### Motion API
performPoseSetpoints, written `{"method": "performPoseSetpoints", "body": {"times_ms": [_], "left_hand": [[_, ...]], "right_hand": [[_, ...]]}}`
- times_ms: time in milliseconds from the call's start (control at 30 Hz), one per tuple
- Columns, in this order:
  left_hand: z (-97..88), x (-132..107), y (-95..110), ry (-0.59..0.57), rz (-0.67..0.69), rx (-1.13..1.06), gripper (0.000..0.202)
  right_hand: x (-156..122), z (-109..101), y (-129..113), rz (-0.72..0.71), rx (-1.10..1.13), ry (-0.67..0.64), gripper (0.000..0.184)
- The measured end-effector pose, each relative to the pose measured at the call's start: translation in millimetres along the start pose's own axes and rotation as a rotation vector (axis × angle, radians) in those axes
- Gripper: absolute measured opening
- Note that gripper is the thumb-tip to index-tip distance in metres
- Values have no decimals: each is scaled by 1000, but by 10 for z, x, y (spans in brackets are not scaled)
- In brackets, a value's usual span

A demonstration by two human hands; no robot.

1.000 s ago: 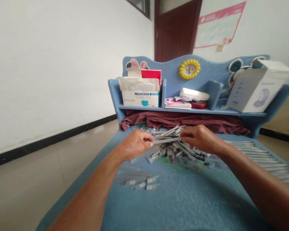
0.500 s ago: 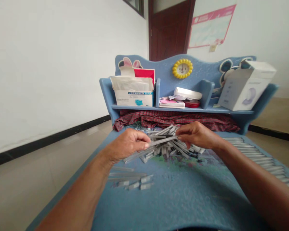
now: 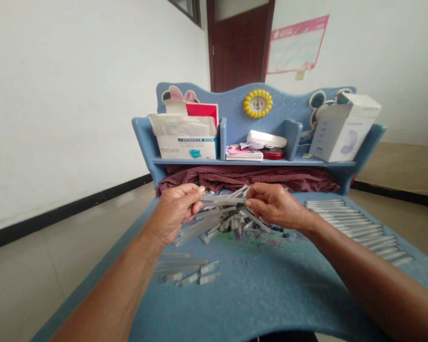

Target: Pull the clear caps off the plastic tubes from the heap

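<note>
My left hand point(image 3: 178, 209) and my right hand point(image 3: 274, 205) are raised over the far part of the blue desk, each closed in a pinch. Between them, one end in each hand, runs a slim translucent pen barrel point(image 3: 224, 199), nearly level. Directly behind and below lies a loose heap of clear pen barrels and short pen parts point(image 3: 238, 221), partly hidden by my fingers. Nearer me, left of centre, are several small clear caps point(image 3: 209, 279) and a few long clear barrels point(image 3: 181, 264). Beyond my right forearm, a row of pens point(image 3: 356, 228) lies side by side.
A blue shelf point(image 3: 185, 161) stands along the desk's back, holding a mask box point(image 3: 189, 148), papers point(image 3: 244, 155), a red round tin point(image 3: 273, 154) and a white box point(image 3: 342, 133). Under it lies a bunched plaid cloth point(image 3: 231, 178). A yellow clock point(image 3: 257, 103) is above.
The whole view has shifted, so the scene sits further left. My left hand has risen, and the barrel has gone from slanted to nearly level. Both hands keep their grip.
</note>
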State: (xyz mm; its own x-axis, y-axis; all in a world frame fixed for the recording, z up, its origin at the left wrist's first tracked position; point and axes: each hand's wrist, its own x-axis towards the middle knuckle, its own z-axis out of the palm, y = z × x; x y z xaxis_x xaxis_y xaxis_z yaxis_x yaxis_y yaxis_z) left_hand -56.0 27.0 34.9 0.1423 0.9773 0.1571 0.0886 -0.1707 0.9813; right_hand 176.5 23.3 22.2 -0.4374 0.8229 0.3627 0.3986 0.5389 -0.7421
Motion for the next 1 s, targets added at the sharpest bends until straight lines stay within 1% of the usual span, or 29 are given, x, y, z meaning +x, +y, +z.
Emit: {"method": "performPoseSetpoints", "body": {"times_ms": [133, 300, 400, 500, 600, 700, 800, 900, 1000], "left_hand": [[15, 38, -66, 51, 12, -132, 23], [66, 38, -102, 69, 56, -136, 24], [110, 27, -118, 82, 67, -105, 26], [126, 23, -123, 78, 53, -71, 26], [96, 27, -108, 9, 0, 61, 28], [39, 32, -83, -122, -35, 213, 30], [-15, 36, -65, -240, -55, 297, 32], [-58, 40, -66, -324, -57, 381, 29], [-86, 42, -77, -365, -45, 403, 21]], "right_hand": [[-27, 110, -68, -75, -157, 76, 15], [-48, 159, -129, -153, -298, 179, 16], [-47, 153, -105, -158, -316, 200, 15], [-26, 123, -45, -143, -280, 177, 14], [3, 66, 6, -143, -253, 134, 14], [18, 4, 18, -118, -228, 96, 12], [20, -28, -2, -84, -203, 52, 12], [34, -14, -18, -61, -181, -20, 12], [75, 40, -10, -43, -142, -82, 14]]}}
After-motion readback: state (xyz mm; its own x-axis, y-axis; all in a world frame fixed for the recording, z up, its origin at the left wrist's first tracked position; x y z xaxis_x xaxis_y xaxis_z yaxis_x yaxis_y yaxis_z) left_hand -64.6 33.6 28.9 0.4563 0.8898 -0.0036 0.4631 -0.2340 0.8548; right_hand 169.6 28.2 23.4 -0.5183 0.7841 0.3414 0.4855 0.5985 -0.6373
